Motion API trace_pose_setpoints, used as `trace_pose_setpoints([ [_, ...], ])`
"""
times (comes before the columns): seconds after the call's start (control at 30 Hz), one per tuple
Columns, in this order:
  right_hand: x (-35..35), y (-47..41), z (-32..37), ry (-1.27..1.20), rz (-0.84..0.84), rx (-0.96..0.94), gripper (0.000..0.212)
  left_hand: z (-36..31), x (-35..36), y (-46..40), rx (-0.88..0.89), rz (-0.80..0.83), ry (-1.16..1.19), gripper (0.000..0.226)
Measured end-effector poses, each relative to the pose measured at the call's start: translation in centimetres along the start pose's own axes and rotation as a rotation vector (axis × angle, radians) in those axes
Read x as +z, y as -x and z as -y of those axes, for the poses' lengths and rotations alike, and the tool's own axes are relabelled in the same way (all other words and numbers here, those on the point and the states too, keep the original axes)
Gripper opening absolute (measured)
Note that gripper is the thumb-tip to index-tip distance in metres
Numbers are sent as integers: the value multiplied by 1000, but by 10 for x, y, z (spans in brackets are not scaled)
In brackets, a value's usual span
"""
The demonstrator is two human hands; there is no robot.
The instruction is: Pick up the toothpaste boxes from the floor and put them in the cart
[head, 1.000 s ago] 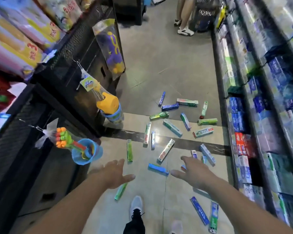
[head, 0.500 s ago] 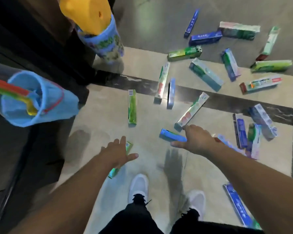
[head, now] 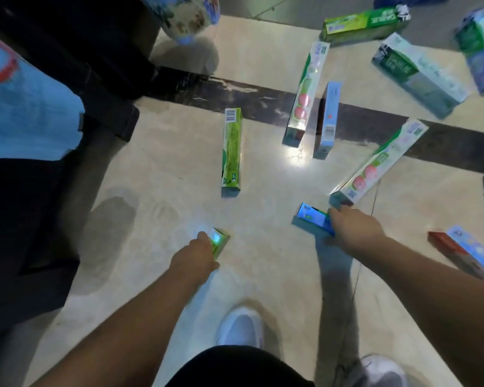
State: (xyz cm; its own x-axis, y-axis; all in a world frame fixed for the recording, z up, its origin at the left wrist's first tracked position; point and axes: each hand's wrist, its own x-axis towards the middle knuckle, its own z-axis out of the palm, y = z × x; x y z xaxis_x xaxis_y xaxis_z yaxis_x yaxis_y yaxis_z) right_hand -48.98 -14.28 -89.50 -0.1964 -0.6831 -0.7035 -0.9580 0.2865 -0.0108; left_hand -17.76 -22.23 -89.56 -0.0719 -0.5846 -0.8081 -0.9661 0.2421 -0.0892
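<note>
Several toothpaste boxes lie scattered on the beige floor. My left hand (head: 197, 255) is down on a small green box (head: 219, 241), fingers wrapped over its near end. My right hand (head: 352, 229) covers the near end of a blue box (head: 312, 217), fingers curled on it. Both boxes still rest on the floor. Between and beyond the hands lie a long green box (head: 232, 150), a white-and-green box with pink fruit (head: 305, 93), a pale blue box (head: 328, 118) and another fruit-printed box (head: 380, 163). No cart is in view.
A dark shelf base (head: 67, 79) fills the left side, with a blue hanging toy (head: 23, 107) in front of it. More boxes lie at the far right, including a red-ended one (head: 458, 252). My white shoes (head: 241, 328) stand just behind the hands.
I have bent down much closer to the floor. Both hands dropped from hovering, spread open, to resting on the green box and the blue box.
</note>
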Motion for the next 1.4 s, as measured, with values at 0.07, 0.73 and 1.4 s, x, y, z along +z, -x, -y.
trace_pose_setpoints([
  [0.07, 4, 4, 1, -16, -60, 29, 27, -1, -4, 3, 3, -46, -31, 55],
  [0.73, -418, 433, -41, -764, -220, 295, 32, -77, -416, 448, 303, -160, 85, 66],
  [1.4, -417, 872, -59, -1371, -795, 992, 56, -259, -484, 802, 1285, -293, -462, 42],
])
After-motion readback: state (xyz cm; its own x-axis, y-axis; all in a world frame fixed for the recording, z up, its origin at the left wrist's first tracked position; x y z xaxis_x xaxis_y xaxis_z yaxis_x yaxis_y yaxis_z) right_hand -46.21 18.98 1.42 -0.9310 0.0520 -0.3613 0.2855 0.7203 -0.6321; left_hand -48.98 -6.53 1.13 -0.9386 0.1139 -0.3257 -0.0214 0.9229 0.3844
